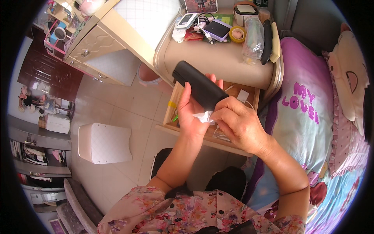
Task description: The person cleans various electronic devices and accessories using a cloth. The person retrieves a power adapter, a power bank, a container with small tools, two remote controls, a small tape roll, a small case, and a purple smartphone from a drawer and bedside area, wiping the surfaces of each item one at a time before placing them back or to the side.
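Observation:
A black, rounded oblong case (198, 84) lies slanting across my left hand (191, 111), whose thumb is on its near side and whose fingertips show past its far side. My right hand (238, 125) pinches a crumpled white tissue or cloth (205, 116) at the case's lower end. The white piece also touches my left palm. Beneath both hands is a pulled-out wooden drawer (172, 109) with a white cable and a small white block (242, 95) in it.
On the beige nightstand top (204, 55) stand a purple-edged device (217, 29), yellow tape roll (237, 34) and plastic-wrapped item (253, 38). A bed with a purple pillow (304, 64) is at right. A white stool (105, 143) and pink bin (148, 74) stand on the floor at left.

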The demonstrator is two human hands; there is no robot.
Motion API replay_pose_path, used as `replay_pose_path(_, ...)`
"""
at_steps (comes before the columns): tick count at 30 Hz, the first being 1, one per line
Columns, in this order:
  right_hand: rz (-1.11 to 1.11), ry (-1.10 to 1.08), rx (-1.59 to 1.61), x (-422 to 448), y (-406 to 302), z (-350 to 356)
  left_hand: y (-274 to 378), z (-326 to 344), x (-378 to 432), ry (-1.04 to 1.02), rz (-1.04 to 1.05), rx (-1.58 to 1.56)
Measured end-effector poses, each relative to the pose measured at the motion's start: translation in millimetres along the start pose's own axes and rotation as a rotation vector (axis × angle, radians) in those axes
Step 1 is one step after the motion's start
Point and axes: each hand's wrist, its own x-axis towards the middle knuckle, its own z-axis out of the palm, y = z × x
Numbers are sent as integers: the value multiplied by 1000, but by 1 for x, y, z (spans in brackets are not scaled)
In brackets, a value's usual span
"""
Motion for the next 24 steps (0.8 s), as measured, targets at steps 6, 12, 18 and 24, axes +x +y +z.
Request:
replay_pose_path(6, 99, 171, 225, 8, -3, -17, 7, -4, -9, 66, -32, 506)
replay_pose_path(12, 113, 274, 124, 6, 3, -10, -7, -6, -15, 50, -80, 380)
replay_pose_path(18, -74, 110, -164, 1, 10, 0, -38, -8, -32, 266, -276, 435)
replay_pose_path(24, 272, 469, -191, 2, 60, -43, -60, -33, -61, 74, -692, 609)
